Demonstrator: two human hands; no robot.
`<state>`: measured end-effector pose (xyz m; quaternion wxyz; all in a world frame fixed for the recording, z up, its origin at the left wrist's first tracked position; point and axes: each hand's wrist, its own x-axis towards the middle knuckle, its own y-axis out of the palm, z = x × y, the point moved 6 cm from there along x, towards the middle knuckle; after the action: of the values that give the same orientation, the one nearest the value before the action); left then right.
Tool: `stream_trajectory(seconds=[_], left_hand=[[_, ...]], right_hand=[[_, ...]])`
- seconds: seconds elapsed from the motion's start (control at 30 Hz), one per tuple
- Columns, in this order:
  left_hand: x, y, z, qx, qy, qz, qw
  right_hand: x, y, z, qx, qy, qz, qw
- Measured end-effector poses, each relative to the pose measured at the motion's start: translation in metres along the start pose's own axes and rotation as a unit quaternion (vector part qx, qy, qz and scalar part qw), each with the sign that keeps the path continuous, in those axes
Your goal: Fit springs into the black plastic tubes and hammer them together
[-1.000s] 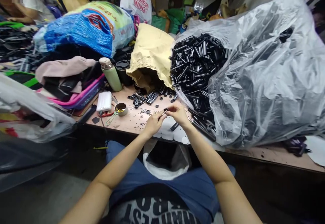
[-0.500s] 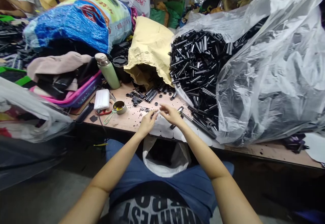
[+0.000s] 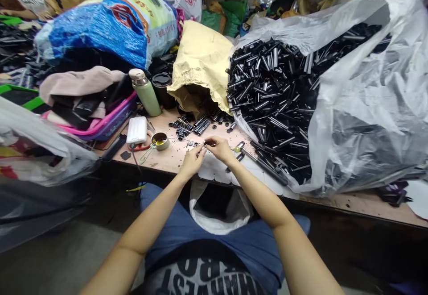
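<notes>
My left hand (image 3: 193, 161) and my right hand (image 3: 219, 148) meet over the front of the workbench (image 3: 170, 159). Both have their fingers closed in a pinch. A small dark piece shows between the fingertips, too small to name, and I cannot tell which hand bears it. Beyond them lie small black ring-shaped parts in stacks (image 3: 202, 125), with loose ones scattered about. To the left of my hands stands a small metal cup (image 3: 159, 141) with yellow liquid in it. Right of my right hand rests a dark rod-like tool (image 3: 264, 165) with a metal end.
A large clear plastic bag (image 3: 361, 121) spills black tubes (image 3: 267, 85) at the right. A yellow paper sack (image 3: 200, 54) opens toward me. At left are a green flask (image 3: 146, 94), a white power bank (image 3: 137, 130) and a pink basket (image 3: 96, 130). A white bag (image 3: 217, 228) hangs open between my knees.
My right hand has drawn in to my left, and their fingertips now meet at a small dark piece. The clear plastic bag's edge has shifted right, uncovering more black tubes. The view has turned slightly.
</notes>
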<state>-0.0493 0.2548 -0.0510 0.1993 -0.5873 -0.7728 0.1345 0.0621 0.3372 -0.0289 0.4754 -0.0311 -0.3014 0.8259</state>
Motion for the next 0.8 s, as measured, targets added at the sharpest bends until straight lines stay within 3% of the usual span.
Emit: stream_trajectory(seconds=[0.13, 0.23, 0.33, 0.47, 0.63, 0.8], left_hand=[[-0.002, 0.004, -0.007, 0.002, 0.01, 0.011, 1.0], [-0.002, 0.005, -0.005, -0.014, 0.002, 0.002, 1.0], [0.0, 0.008, -0.001, -0.066, -0.002, -0.027, 0.997], [0.002, 0.019, -0.005, -0.108, 0.015, -0.063, 0.992], [0.008, 0.029, -0.014, -0.068, 0.039, -0.052, 0.996], [0.015, 0.024, -0.021, -0.06, 0.04, -0.037, 0.997]], right_hand=[[-0.018, -0.009, 0.011, 0.021, -0.027, -0.026, 0.999], [-0.026, -0.006, 0.017, -0.038, -0.065, 0.024, 0.997], [-0.016, -0.012, -0.003, -0.157, 0.022, 0.058, 0.986], [0.013, -0.05, -0.037, -0.26, 0.159, -0.022, 0.952], [0.034, -0.072, -0.052, -0.209, 0.185, -0.089, 0.956], [0.025, -0.059, -0.048, -0.012, 0.186, -0.082, 0.979]])
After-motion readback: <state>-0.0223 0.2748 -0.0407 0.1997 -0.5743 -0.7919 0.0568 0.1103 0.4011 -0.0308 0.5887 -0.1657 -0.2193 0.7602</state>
